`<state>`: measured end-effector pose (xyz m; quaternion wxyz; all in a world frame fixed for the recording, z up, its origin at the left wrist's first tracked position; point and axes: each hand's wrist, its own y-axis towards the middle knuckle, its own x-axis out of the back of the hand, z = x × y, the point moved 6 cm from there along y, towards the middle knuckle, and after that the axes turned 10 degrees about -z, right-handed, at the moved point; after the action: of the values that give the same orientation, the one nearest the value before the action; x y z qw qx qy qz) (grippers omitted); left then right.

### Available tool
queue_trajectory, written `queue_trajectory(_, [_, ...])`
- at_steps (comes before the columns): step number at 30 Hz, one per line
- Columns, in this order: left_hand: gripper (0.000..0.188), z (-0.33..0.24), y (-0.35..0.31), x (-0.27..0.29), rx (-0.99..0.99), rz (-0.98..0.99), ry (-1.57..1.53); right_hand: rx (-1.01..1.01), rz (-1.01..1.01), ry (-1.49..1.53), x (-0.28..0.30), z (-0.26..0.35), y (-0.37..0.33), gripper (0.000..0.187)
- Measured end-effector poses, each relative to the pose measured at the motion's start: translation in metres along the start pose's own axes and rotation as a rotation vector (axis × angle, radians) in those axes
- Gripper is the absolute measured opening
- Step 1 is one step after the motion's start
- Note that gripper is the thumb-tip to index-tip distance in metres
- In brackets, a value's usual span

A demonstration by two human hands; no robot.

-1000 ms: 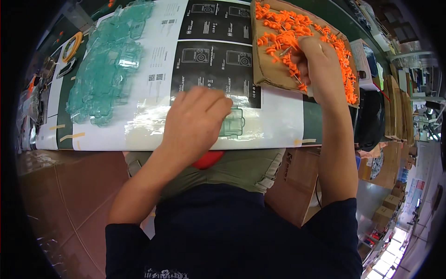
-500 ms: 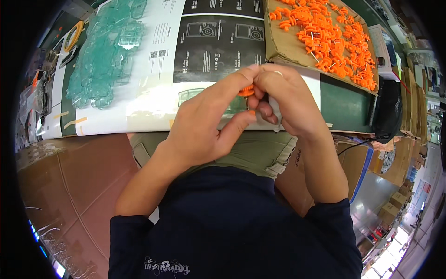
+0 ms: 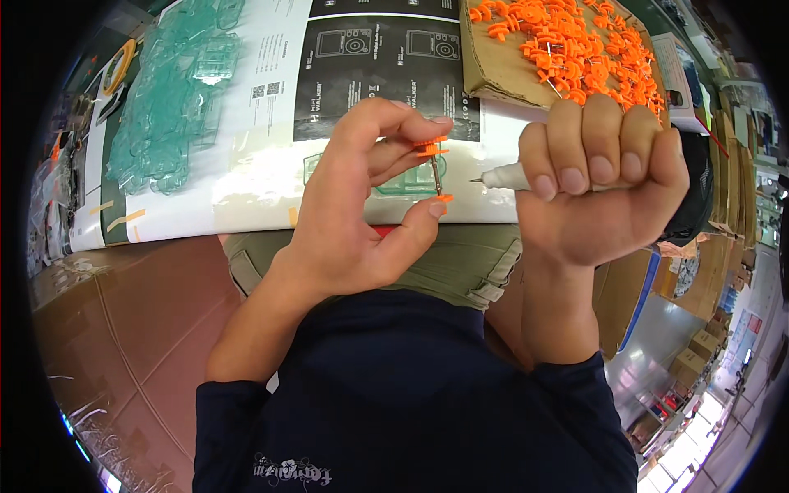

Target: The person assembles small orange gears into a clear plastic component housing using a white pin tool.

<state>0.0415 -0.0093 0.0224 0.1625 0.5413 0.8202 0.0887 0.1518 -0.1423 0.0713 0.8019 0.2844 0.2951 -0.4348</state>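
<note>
My left hand (image 3: 349, 205) pinches a small orange plastic piece with a metal shaft (image 3: 436, 171) between thumb and fingertips. The shaft stands exposed between an orange disc at the fingers and an orange end at the thumb. In my right hand (image 3: 596, 185) is a white squeeze bottle with a fine needle tip (image 3: 505, 176), the fingers wrapped round it. Its needle points left toward the orange piece, a short gap away. Behind my left hand, a clear green plastic part (image 3: 411, 184) lies on the table, partly hidden by the fingers.
A cardboard tray (image 3: 503, 88) full of orange pieces with metal shafts (image 3: 575, 57) stands at the far right. Clear green plastic parts (image 3: 164, 123) are heaped at the far left, near a yellow tape roll (image 3: 120, 67). Printed sheets (image 3: 374, 78) cover the table.
My right hand has drawn away to the right from my left hand, bringing the needle-tipped bottle into plain view. My left hand keeps its pinch on the orange piece, now less covered.
</note>
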Motion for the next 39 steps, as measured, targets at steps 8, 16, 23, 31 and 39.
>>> queue_trajectory(8, [0.061, -0.006, -0.001, -0.002, -0.147, 0.063, 0.097, -0.019, 0.228, 0.076, -0.010, -0.001, -0.003, 0.036])
queue_trajectory(16, [0.061, -0.009, -0.003, -0.002, -0.145, 0.075, 0.116, -0.083, 0.213, 0.070, -0.010, -0.007, -0.010, 0.036])
queue_trajectory(23, [0.061, -0.010, -0.004, -0.003, -0.157, 0.081, 0.100, -0.004, 0.214, 0.039, -0.013, 0.004, -0.010, 0.036])
queue_trajectory(31, [0.061, -0.013, -0.006, -0.005, -0.152, 0.101, 0.116, 0.066, 0.183, 0.005, -0.013, 0.008, -0.009, 0.037])
queue_trajectory(39, [0.059, -0.013, -0.003, -0.002, -0.264, 0.086, 0.383, 0.069, 0.137, 0.003, -0.006, 0.010, -0.010, 0.037])
